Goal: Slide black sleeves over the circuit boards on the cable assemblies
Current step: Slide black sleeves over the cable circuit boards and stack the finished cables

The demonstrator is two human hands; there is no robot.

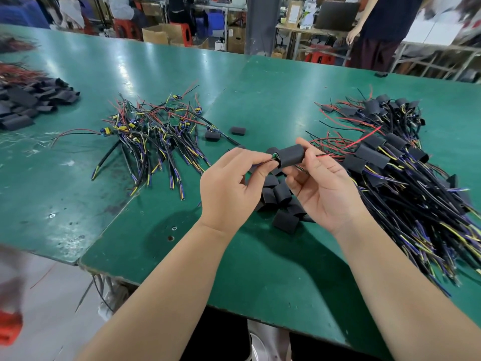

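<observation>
Right hand (322, 188) pinches a matte black sleeve (291, 157), left hand (229, 183) pinches the green circuit board (275, 157) mostly hidden inside it, above the glossy green worktop (78, 165).

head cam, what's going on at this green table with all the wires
A person is sleeving a cable assembly above the green table. The right hand holds a black sleeve; the left hand pinches the wires at its mouth, where a bit of green circuit board shows. Bare assemblies lie piled to the left, sleeved ones to the right, loose sleeves under the hands.
</observation>
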